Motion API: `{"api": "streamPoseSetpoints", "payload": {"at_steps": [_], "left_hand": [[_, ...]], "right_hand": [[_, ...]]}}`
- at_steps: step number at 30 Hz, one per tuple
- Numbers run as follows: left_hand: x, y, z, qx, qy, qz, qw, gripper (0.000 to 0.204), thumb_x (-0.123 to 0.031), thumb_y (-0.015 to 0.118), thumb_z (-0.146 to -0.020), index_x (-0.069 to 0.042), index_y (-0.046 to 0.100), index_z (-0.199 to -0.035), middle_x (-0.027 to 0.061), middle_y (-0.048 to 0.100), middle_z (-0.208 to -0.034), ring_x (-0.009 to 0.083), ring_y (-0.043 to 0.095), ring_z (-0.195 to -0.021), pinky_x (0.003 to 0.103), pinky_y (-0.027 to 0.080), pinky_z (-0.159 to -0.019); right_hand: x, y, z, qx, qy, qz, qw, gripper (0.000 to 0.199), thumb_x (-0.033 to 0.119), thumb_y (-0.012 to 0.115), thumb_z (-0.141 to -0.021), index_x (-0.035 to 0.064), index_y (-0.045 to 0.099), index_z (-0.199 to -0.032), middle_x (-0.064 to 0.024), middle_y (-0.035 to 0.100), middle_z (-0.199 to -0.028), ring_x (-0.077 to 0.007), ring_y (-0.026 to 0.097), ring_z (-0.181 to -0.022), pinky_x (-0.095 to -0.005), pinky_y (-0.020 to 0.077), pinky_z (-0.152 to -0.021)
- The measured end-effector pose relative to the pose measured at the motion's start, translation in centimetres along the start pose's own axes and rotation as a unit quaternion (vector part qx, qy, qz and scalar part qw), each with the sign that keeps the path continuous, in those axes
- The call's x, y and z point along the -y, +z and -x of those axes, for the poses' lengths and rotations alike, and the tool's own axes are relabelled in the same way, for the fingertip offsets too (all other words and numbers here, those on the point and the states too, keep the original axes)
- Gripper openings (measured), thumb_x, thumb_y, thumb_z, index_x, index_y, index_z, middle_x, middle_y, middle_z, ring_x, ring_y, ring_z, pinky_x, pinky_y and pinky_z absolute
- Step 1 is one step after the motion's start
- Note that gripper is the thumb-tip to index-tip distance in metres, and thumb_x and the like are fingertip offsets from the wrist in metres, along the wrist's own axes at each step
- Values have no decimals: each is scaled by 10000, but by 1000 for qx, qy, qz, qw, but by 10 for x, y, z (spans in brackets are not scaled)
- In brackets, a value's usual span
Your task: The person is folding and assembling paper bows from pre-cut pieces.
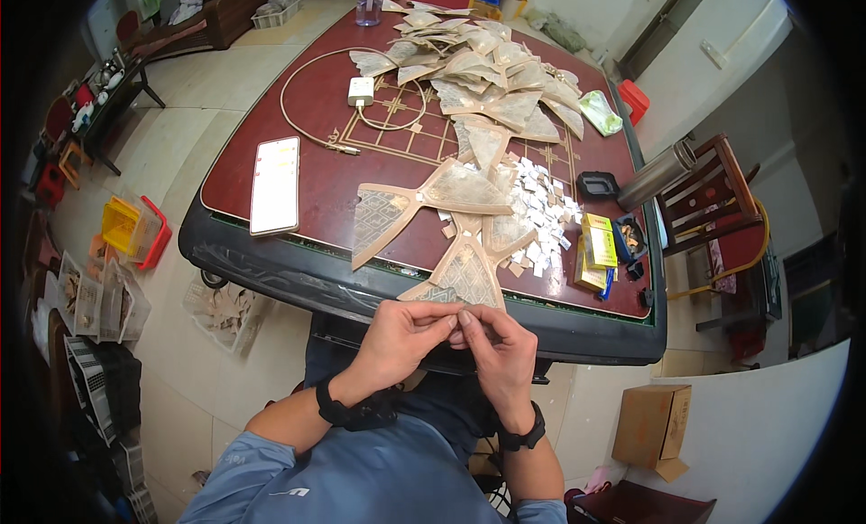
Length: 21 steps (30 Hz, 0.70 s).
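patterned panel [465,273] at near edge of table [325,240]; white chips [547,219] beyond, to right. left hand [397,344] and right hand [502,354], fingertips together at its near end; cannot tell what they grip.

My fisheye sits near, above and behind the bare left hand [395,344] and bare right hand [506,357]. It faces forward, tilted down.
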State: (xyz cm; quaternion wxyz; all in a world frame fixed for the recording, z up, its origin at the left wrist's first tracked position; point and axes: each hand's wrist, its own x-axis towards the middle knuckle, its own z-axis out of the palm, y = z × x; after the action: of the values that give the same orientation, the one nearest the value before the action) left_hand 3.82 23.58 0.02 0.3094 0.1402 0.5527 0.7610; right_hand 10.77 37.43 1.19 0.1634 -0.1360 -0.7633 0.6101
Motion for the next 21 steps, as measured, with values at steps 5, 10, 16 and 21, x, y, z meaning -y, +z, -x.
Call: {"api": "streamPoseSetpoints", "payload": {"at_steps": [5, 10, 16, 21], "left_hand": [[0, -2, -1, 1, -21, -7, 1000, 257, -24, 582, -938, 80, 634, -1166, 107, 702, -1001, 95, 640, -898, 221, 528, -805], [-6, -1, 2, -6, -22, 8, 1000, 261, -28, 589, -938, 92, 625, -1167, 122, 701, -995, 99, 646, -886, 215, 533, -795], [-6, -3, 0, 7, -22, 9, 1000, 253, -30, 585, -943, 103, 623, -1155, 133, 698, -1001, 109, 653, -893, 221, 541, -805], [-5, -3, -1, 11, -21, 9, 1000, 258, -40, 592, -943, 109, 622, -1151, 142, 698, -997, 108, 653, -889, 220, 541, -799]], "right_hand": [[-5, 1, -1, 11, 77, -49, 996, 157, 43, 631, -920, -91, 658, -998, -119, 695, -833, -124, 679, -715, -245, 564, -663], [-2, 0, 2, 8, 89, -100, 991, 177, 52, 627, -929, -94, 659, -1022, -108, 699, -826, -125, 675, -727, -242, 562, -691], [-2, 4, 3, 4, 91, -118, 989, 180, 31, 606, -939, -110, 647, -1043, -123, 687, -855, -143, 669, -738, -243, 570, -691], [-4, 5, 3, -9, 105, -111, 988, 177, 31, 614, -934, -109, 650, -1036, -120, 685, -850, -138, 665, -724, -238, 566, -677]]}}
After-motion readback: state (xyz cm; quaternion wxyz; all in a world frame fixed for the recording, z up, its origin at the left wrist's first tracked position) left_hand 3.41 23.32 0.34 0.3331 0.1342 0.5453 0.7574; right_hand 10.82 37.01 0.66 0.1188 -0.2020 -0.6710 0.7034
